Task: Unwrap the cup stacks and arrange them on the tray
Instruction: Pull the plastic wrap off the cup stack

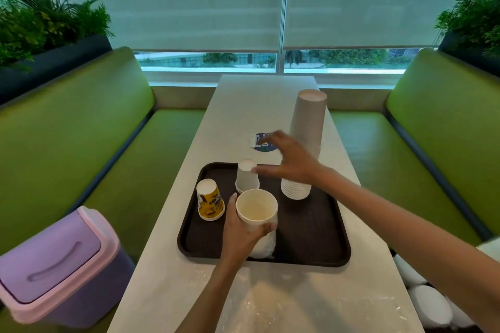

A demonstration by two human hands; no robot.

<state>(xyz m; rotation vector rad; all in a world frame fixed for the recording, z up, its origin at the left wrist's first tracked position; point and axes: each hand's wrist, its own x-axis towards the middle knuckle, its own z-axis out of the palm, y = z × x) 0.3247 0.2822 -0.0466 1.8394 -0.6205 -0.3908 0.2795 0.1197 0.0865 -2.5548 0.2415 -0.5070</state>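
The cup stack is at frame centre over the dark tray, mouth up toward the camera, its long axis running down to the tray. The left hand has its fingers wrapped round the stack's wall. The right hand hovers just up and right of the mouth with fingers spread and holding nothing (nearer the small rim-down cup). The left hand looks better placed to turn the stack over.
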